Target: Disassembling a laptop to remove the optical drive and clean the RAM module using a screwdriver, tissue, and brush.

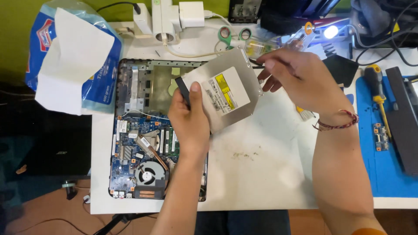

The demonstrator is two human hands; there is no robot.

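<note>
We hold a flat silver disc drive [226, 93] with both hands, above the white counter [261, 174] and partly over the open laptop [143, 148]. Our left hand [189, 117] grasps the drive at its left corner, with the thumb lying on the top face beside the black front strip. Our right hand [300, 80] is at the upper right edge of the drive; its fingers are bent and pinch a thin dark tool there, but we cannot tell exactly what kind of tool it is. The drive is tilted, and its yellow and white label faces up.

The laptop lies under the left hand with the cover removed, so we see the blue board and the round fan [148, 174] near the front edge. To the left of it lies a blue and white tissue pack [100, 82]. On the right there is a blue mat [383, 174] with a screwdriver [376, 87] with yellow and black handle and a small circuit board [381, 137]. At the back of the counter we see green scissors [228, 37] and a white power strip [167, 19].
</note>
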